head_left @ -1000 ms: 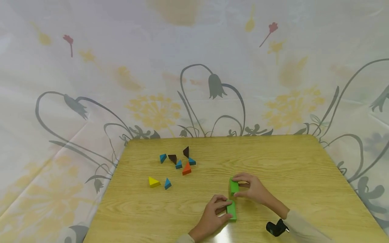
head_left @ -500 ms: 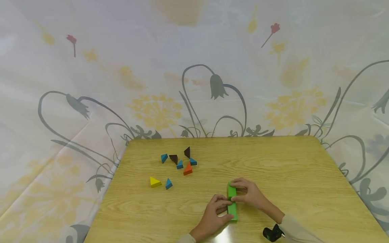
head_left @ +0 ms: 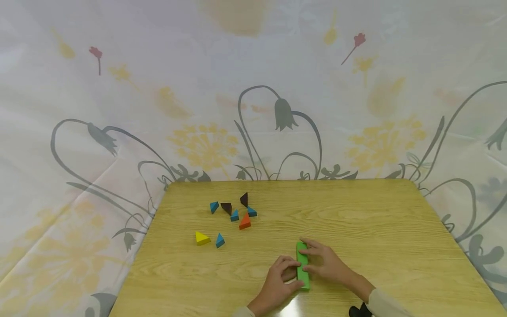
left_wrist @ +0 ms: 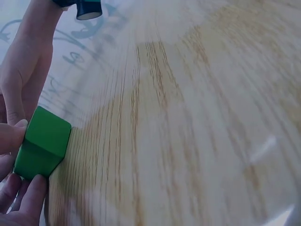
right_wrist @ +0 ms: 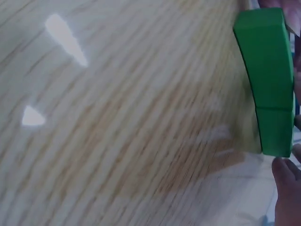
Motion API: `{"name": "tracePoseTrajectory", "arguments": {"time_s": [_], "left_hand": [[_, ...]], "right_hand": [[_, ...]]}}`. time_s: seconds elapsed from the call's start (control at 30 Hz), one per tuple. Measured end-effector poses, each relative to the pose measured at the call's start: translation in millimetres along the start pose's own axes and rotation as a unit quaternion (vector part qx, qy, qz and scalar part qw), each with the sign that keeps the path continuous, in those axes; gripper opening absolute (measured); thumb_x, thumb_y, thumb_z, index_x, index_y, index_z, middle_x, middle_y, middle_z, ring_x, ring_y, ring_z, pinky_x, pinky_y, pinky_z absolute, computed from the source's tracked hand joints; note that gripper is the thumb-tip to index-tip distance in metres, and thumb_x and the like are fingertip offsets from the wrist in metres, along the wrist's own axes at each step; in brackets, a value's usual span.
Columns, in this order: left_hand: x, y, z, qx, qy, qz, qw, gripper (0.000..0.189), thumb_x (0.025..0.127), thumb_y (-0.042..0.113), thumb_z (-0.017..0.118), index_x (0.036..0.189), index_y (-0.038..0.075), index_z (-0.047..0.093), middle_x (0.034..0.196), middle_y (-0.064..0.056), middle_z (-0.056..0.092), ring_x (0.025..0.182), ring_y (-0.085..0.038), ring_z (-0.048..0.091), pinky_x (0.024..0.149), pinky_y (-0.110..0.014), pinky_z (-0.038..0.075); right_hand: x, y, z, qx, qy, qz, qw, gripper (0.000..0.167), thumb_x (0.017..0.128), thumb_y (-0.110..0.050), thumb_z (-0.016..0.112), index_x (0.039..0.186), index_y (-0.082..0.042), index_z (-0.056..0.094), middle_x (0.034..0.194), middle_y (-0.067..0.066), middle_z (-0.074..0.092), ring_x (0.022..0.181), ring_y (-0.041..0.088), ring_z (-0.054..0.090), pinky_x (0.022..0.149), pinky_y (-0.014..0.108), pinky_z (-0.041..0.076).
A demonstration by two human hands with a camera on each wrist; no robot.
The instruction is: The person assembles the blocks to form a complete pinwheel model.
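Observation:
Two green blocks (head_left: 303,264) lie end to end on the wooden table, forming one straight bar; a thin seam between them shows in the right wrist view. My left hand (head_left: 275,281) grips the nearer block from the left, thumb at its near end and fingers by the join. From the right, my right hand (head_left: 326,264) holds the farther block (right_wrist: 268,61), with one fingertip at its far end and the thumb beside the seam. In the left wrist view the nearer block (left_wrist: 44,141) shows end-on between fingers. Part of each block is hidden by fingertips.
Back left on the table (head_left: 364,211) lie several blue triangular blocks (head_left: 214,207), dark brown triangular blocks (head_left: 227,208) and a red one (head_left: 245,221). A yellow triangular block (head_left: 202,238) sits nearer. A black object (head_left: 359,311) is below my right forearm. A flower-patterned sheet (head_left: 253,88) hangs behind.
My right hand has drawn the farther green block toward me and left, from a gap into line against the nearer one. My left hand has barely moved.

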State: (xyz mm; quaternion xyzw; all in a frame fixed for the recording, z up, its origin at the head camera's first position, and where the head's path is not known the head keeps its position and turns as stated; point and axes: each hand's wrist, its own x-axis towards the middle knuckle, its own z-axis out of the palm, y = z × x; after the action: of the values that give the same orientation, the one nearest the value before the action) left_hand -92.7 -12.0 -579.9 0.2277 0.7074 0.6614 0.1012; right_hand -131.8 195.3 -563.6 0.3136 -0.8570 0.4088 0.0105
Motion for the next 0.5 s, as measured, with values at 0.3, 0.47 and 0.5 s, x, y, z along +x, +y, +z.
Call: {"name": "tracePoseTrajectory", "arguments": {"time_s": [0.3,0.47,0.5], "left_hand": [[-3.7,0.5,5.4,-0.029,0.023,-0.011,0.9993,0.045,0.083,0.007,0.071,0.123,-0.004,0.054,0.123,-0.012,0.046,0.117,-0.026,0.052,0.093,-0.026,0.045],[-6.2,-0.1,8.4,-0.032,0.038,0.018,0.9986,0.045,0.082,0.004,0.071,0.121,-0.008,0.054,0.12,-0.017,0.047,0.116,-0.032,0.053,0.092,-0.028,0.047],[-6.4,0.0,8.8,-0.032,0.039,0.022,0.9985,0.045,0.083,0.005,0.071,0.121,-0.009,0.054,0.12,-0.017,0.047,0.115,-0.032,0.053,0.092,-0.028,0.047]], "right_hand": [[-10.8,-12,10,-0.029,-0.01,-0.053,0.9981,0.043,0.088,-0.012,0.067,0.121,0.012,0.056,0.137,0.027,0.045,0.123,0.051,0.037,0.094,0.05,0.04],[-14.9,-12,14,-0.04,0.005,-0.047,0.9981,0.047,0.087,-0.02,0.068,0.122,0.009,0.058,0.139,0.023,0.044,0.125,0.048,0.038,0.094,0.051,0.04],[-15.9,-12,15,-0.047,0.01,-0.047,0.9978,0.046,0.087,-0.021,0.069,0.121,0.008,0.059,0.138,0.022,0.045,0.124,0.047,0.04,0.093,0.051,0.041]]}}
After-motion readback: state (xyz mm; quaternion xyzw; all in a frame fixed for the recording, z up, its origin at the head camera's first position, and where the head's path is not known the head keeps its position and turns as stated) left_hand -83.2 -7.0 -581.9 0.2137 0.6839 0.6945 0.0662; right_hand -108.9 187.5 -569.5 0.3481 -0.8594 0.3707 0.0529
